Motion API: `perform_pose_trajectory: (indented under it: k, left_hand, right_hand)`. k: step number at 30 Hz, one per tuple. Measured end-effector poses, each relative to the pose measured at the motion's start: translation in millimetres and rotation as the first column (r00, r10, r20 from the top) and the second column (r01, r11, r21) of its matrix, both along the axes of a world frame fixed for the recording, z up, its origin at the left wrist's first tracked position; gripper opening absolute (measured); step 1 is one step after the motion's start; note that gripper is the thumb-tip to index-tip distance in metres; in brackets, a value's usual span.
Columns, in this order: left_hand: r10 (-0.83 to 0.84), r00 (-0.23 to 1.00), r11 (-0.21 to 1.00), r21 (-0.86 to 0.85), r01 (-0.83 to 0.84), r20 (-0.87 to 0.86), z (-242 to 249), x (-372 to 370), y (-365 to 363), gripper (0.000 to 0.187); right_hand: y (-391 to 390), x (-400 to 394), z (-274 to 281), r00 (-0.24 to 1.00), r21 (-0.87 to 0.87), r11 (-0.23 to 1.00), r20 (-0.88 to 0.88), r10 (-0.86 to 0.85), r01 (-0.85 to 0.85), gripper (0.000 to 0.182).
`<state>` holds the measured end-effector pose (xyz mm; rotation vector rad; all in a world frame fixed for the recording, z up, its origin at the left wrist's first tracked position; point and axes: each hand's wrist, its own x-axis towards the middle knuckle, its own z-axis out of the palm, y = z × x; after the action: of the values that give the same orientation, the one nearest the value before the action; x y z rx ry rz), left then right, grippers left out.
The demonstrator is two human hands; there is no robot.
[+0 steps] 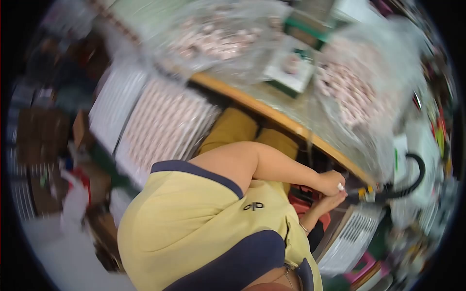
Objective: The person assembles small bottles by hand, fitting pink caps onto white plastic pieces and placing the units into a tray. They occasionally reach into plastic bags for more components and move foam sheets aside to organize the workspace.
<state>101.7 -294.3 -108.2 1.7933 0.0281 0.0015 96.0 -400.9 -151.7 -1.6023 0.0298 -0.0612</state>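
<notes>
My left hand (331, 182) reaches across my body to the right side, with its fingers curled in. At its fingertips shows a small white piece (341, 186), too small to name. Just below it my right hand (332, 201) touches or nearly touches it, its fingers fairly straight and close together. A thin bracelet (304, 228) circles the right wrist. Both hands are off the table's front edge, near a black ribbed hose (418, 174). Blur hides the exact finger contact.
The wood-edged table (242, 94) bears plastic bags of pale pink pieces (347, 92) and a white-topped green box (290, 72). Left of my legs stand stacked trays of pink pieces (158, 123). A wrapped white tray (352, 237) and a pink stool (366, 269) lie to the right.
</notes>
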Motion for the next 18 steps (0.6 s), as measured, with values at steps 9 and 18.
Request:
perform_pose_trajectory:
  k: [9, 18]
  left_hand:
    - [0.390, 0.887, 0.842, -0.294, -0.452, -0.246, 97.1, -190.8, 161.7, 0.034]
    - [0.972, 0.095, 0.154, 0.275, -0.949, -0.215, 66.3, -570.8, 227.5, 0.043]
  right_hand:
    - [161.5, -73.0, 95.7, 0.472, -0.093, 0.465, -0.085, 0.877, -0.880, 0.068]
    - [218.7, -116.4, 147.8, 0.093, -0.257, 0.072, -0.068, 0.993, -0.964, 0.030]
